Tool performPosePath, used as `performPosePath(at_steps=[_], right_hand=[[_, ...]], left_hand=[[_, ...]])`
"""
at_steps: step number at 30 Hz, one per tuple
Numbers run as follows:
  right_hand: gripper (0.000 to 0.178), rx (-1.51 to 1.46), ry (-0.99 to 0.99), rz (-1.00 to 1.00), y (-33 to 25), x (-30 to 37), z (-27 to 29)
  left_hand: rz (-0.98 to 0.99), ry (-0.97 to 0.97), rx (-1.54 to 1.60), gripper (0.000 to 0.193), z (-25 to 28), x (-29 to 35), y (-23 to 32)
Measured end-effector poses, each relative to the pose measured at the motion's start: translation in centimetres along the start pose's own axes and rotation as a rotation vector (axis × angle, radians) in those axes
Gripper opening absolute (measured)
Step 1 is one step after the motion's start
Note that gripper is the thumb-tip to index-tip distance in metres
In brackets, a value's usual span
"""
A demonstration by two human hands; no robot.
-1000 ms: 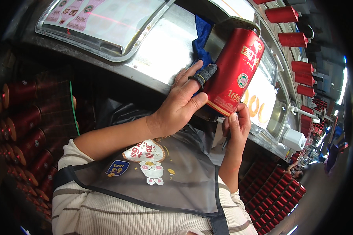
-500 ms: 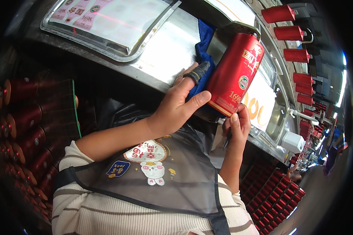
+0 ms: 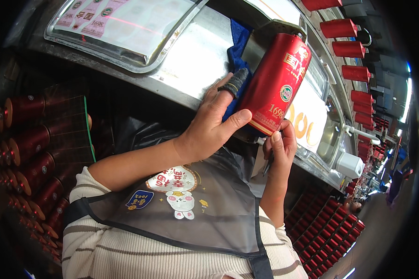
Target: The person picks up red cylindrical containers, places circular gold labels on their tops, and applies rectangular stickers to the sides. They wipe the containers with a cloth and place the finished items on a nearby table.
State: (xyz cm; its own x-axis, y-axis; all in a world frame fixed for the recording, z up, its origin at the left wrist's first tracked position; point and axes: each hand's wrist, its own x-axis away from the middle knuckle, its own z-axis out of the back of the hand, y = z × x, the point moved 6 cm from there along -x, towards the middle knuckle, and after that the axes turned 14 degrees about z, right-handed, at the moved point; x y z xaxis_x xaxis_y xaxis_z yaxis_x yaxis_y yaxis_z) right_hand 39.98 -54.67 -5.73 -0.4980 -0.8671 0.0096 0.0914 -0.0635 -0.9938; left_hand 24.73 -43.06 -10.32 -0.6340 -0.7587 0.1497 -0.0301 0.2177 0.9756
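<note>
A glossy red bottle with gold print and a small round green-and-white emblem lies tilted across the metal bench, its neck pointing away to the upper right. My left hand bears against its lower left side, thumb at the base corner; a dark grey sleeve covers one finger. Under that hand and beside the bottle is a blue cloth. At the base's right corner my right hand is closed, thumb and forefinger pinching the bottle's edge. A thin dark pointed tool shows below its fingers; its kind is unclear.
At the upper left a framed tray holds printed label sheets. Red bottles stand in a row at right, near a white pipe and white box. Crates of red bottles fill the lower left; more stacked bottles are lower right.
The bottle has shifted slightly up and left in the picture, with both hands keeping contact. The row of bottles at right has moved down in the picture. My view has shifted a little.
</note>
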Motion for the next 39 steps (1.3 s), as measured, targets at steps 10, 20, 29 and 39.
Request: performPosePath(at_steps=[10, 20, 29, 39], right_hand=[[0.031, 0.054, 0.015, 0.022, -0.1, 0.0, 0.0], [0.034, 0.128, 0.026, 0.033, 0.0, -0.2, 0.0], [0.033, 0.112, 0.021, 0.019, 0.0, 0.0, 0.1], [0.031, 0.102, 0.025, 0.031, -0.3, 0.0, -0.1]], left_hand=[[-0.124, 0.114, -0.243, 0.078, -0.5, 0.6, 2.1], [-0.087, 0.09, 0.08, 0.059, -0.4, 0.3, -0.6], [-0.42, 0.144, -0.443, 0.042, 1.4, 3.2, 4.5], [-0.242, 0.089, -0.656, 0.024, 1.0, 5.1, 3.0]])
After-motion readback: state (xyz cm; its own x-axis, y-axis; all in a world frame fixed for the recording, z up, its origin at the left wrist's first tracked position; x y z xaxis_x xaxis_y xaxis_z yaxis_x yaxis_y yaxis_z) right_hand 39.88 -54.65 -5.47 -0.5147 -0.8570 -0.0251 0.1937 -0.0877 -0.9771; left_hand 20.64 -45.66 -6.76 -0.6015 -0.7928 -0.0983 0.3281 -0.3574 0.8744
